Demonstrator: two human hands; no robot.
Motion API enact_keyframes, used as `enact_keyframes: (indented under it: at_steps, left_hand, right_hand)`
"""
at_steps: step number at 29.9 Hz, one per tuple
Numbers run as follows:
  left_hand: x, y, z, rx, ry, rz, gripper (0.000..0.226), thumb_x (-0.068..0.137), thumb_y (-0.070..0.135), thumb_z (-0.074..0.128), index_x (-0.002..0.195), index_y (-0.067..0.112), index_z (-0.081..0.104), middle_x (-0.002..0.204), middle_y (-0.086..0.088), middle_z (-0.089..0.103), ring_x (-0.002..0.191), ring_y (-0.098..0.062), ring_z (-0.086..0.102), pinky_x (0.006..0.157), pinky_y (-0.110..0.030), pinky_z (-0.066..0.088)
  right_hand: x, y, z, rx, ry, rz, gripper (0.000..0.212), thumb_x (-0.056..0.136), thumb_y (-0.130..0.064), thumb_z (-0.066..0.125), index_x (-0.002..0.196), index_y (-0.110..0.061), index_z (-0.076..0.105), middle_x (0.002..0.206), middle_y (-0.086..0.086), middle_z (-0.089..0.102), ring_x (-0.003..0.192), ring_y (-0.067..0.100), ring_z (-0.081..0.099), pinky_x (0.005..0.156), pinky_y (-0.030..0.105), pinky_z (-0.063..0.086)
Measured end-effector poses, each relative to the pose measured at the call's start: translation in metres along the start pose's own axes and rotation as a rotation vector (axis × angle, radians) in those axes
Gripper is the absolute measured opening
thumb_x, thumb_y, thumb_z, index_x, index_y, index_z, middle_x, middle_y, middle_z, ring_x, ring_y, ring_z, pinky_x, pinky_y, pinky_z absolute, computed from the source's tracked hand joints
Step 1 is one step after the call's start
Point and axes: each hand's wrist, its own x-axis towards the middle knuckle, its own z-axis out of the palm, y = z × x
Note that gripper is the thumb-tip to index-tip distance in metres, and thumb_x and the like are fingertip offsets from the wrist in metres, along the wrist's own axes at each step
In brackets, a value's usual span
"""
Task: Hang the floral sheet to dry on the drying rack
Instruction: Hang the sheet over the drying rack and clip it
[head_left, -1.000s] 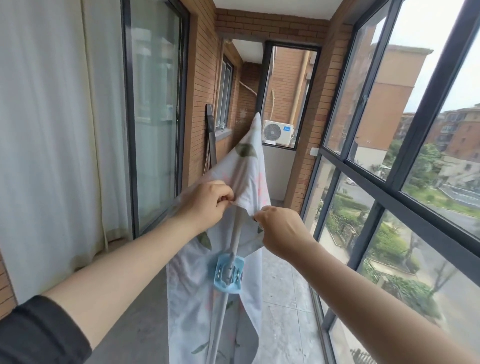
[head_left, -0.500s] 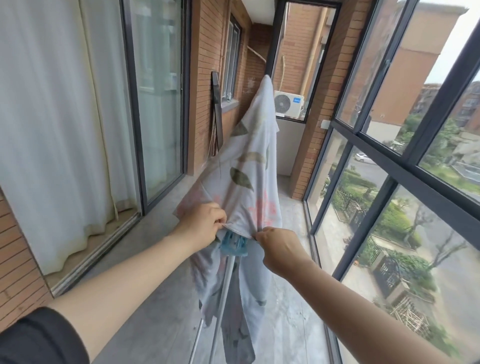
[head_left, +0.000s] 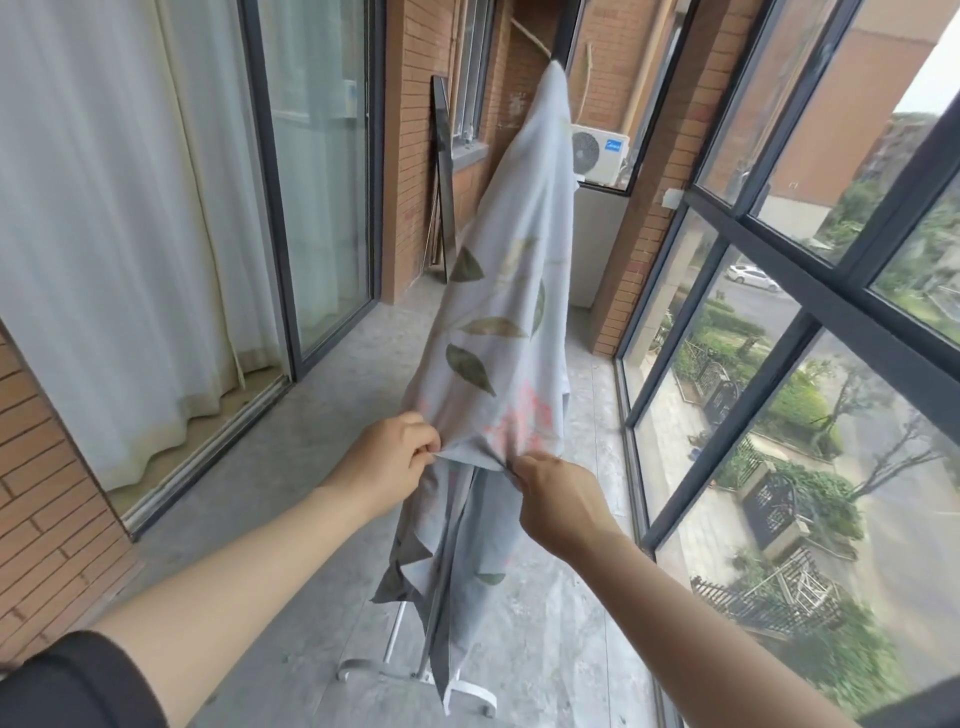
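The floral sheet (head_left: 509, 322), pale grey with green leaves and pink blooms, drapes over the top bar of the drying rack and runs away from me toward the far window. My left hand (head_left: 387, 457) pinches its near edge on the left. My right hand (head_left: 556, 499) pinches the same edge on the right, fingers curled into the cloth. The sheet hangs down past both hands in folds. Only the white foot of the drying rack (head_left: 415, 673) shows on the floor; the bar itself is hidden under the cloth.
A narrow balcony with a grey tiled floor (head_left: 311, 405). Sliding glass doors with white curtains (head_left: 104, 234) line the left. Tall dark-framed windows (head_left: 779, 270) line the right. A dark board (head_left: 444, 171) leans on the brick wall; an air-conditioner unit (head_left: 597, 153) sits behind.
Both hands have drawn the sheet's near edge toward me along the bar, covering the blue clip that showed earlier. My view has tilted down, so the rack's foot now appears.
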Motion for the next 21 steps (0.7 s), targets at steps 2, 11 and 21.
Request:
enact_keyframes:
  at_steps: [2, 11, 21]
  left_hand:
    - [-0.005, 0.003, -0.001, -0.025, 0.048, 0.031, 0.005, 0.083, 0.006, 0.065, 0.086, 0.005, 0.07, 0.084, 0.002, 0.057, 0.069, -0.015, 0.054, 0.065, -0.02, 0.035]
    - [-0.011, 0.003, 0.011, -0.112, 0.229, -0.102, 0.031, 0.07, 0.019, 0.08, 0.085, 0.011, 0.054, 0.09, 0.004, 0.049, 0.073, -0.012, 0.05, 0.066, -0.028, 0.046]
    - [-0.051, -0.02, 0.062, -0.28, -0.039, -0.537, 0.084, 0.068, 0.039, 0.081, 0.134, 0.015, 0.034, 0.121, 0.002, 0.045, 0.098, -0.014, 0.053, 0.08, -0.025, 0.042]
  right_hand:
    - [-0.005, 0.005, 0.003, 0.025, 0.133, -0.034, 0.012, 0.081, -0.004, 0.059, 0.086, -0.015, 0.06, 0.068, 0.001, 0.054, 0.052, 0.028, 0.053, 0.043, 0.03, 0.035]
    - [-0.013, 0.012, 0.013, 0.12, 0.316, 0.002, 0.019, 0.091, -0.024, 0.047, 0.098, -0.016, 0.063, 0.089, -0.006, 0.062, 0.074, 0.02, 0.059, 0.049, 0.033, 0.049]
    - [-0.054, 0.031, 0.07, 0.239, 0.049, 0.289, 0.022, 0.088, -0.036, 0.06, 0.097, -0.018, 0.053, 0.093, -0.013, 0.05, 0.074, 0.008, 0.053, 0.057, 0.019, 0.037]
